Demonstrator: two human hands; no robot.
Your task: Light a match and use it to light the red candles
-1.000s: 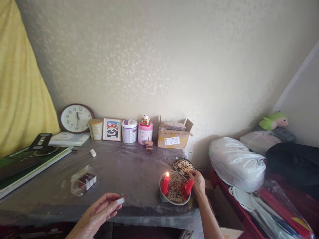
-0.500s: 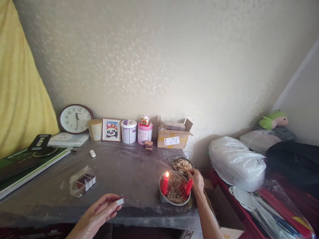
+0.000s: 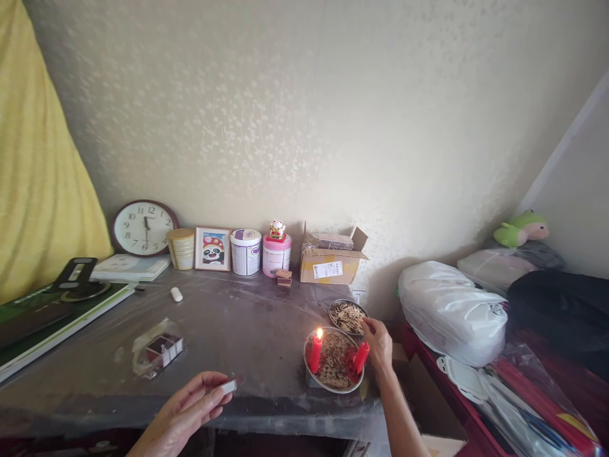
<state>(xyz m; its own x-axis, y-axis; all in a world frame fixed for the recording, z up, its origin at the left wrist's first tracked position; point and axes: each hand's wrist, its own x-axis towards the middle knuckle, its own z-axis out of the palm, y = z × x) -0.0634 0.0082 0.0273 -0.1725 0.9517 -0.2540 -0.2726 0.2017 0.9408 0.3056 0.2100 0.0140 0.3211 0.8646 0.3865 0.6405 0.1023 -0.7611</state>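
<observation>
A small matchbox is pinched between the thumb and fingers of my left hand, over the table's front edge. My right hand has its thumb and fingertips pressed together at the right rim of a round dish of matchsticks; what they hold, if anything, is too small to make out. Just in front, a round tin bears two red candles. The left candle is upright and burning. The right candle leans rightward and shows no flame.
A plastic-wrapped pack of matchboxes lies at the left on the table. Along the wall stand a clock, a picture frame, tins and a cardboard box. White bags sit at the right.
My right hand has shifted slightly to the right, away from the matchstick dish. My left hand with the matchbox has hardly moved.
</observation>
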